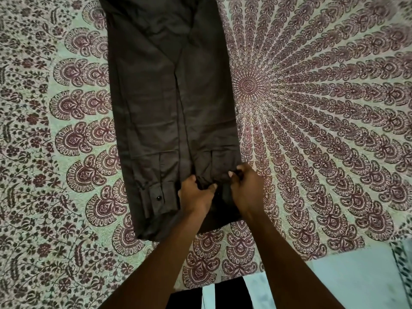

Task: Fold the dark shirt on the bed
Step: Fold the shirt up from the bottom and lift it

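Left hand [196,195]: dark shirt [165,103] gripped at 6 o'clock hem.
Right hand [246,188]: same hem pinched.
Surface: patterned bedspread [312,108], pale floor [347,282] at 5 o'clock.

Both forearms are bare to the frame edge, left hand [196,195] and right hand [245,190] ringless

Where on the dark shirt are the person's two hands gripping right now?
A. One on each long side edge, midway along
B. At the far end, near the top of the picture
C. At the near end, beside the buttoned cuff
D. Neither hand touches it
C: the left hand and right hand both pinch bunched fabric at the near end of the dark shirt, just right of the buttoned cuff.
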